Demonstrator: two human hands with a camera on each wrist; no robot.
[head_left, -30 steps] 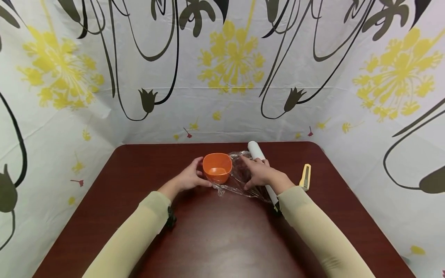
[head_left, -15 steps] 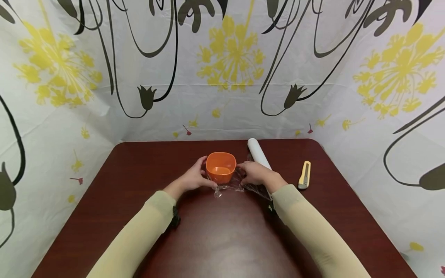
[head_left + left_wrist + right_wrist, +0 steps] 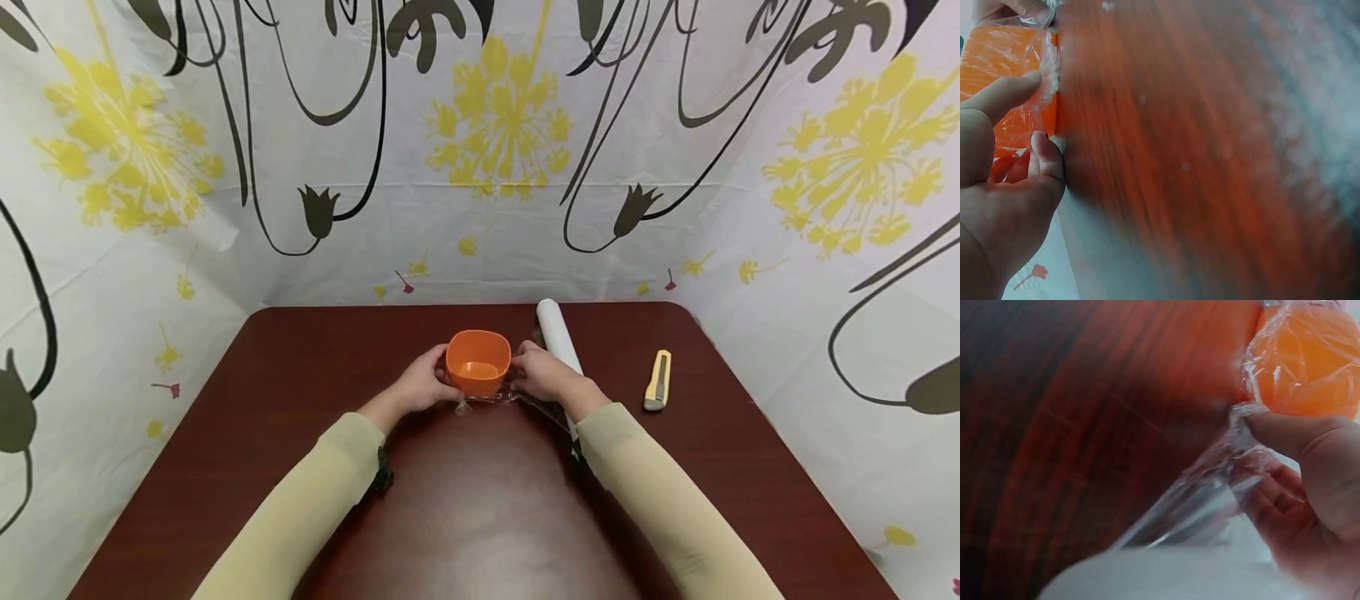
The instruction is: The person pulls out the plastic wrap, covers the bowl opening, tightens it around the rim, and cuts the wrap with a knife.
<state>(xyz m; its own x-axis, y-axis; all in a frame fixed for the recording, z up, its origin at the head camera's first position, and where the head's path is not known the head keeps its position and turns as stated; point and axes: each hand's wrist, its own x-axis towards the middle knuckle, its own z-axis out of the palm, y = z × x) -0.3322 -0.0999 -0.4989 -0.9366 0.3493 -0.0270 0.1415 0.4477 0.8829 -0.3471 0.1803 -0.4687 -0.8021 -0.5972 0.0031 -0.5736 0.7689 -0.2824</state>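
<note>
An orange bowl (image 3: 478, 360) stands upright between both hands, with clear plastic wrap (image 3: 1285, 369) lying creased over its near side. My left hand (image 3: 422, 382) holds the bowl's left side; its thumb (image 3: 1013, 94) lies on the wrapped wall and its other fingers bend at the side. On the right, my right hand (image 3: 546, 377) pinches a gathered part of the wrap beside the bowl. From there the film stretches toward a white roll (image 3: 557, 333), which is partly hidden behind the right hand and forearm.
A yellow box cutter (image 3: 657, 381) lies on the dark red-brown table (image 3: 480, 517), right of the roll. Behind the table's far edge hangs a white cloth (image 3: 510, 267) printed with flowers, which also covers both sides.
The right hand has drawn in from over the spread film to the bowl's right side, gathering the wrap. The bowl and left hand have shifted slightly right.
</note>
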